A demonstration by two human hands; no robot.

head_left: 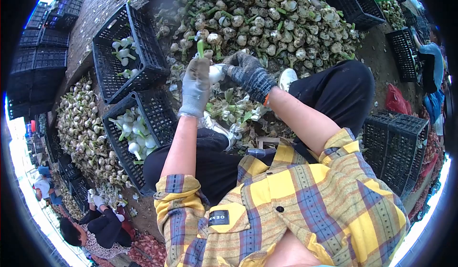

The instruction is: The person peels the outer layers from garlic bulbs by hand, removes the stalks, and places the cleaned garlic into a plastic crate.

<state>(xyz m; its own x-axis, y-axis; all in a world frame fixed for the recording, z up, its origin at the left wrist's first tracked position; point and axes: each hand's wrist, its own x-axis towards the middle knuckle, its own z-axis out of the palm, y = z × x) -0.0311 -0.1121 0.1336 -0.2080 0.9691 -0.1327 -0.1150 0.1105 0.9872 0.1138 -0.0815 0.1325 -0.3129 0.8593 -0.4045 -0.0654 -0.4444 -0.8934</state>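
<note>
In front of my knees, my left hand (196, 83), in a whitish-grey glove with soiled fingers, is closed around a garlic bulb (216, 73). Its short green stem (201, 48) sticks up above the fingers. My right hand (245, 70), in a dark grey knitted glove, has curled fingers against the bulb's right side. Those fingertips are partly hidden, so any small tool in them cannot be made out. Beyond both hands lies a large heap of soil-stained garlic (267, 24). Under my wrists are loose peelings and cut leaves (234, 110).
On my left stand two black crates, an upper one (107, 66) and a nearer one (160, 109), holding white cleaned bulbs. Another garlic pile (86, 124) lies past them. Black crates (393, 148) stand right. Co-workers sit lower left (102, 229) and far right (431, 62).
</note>
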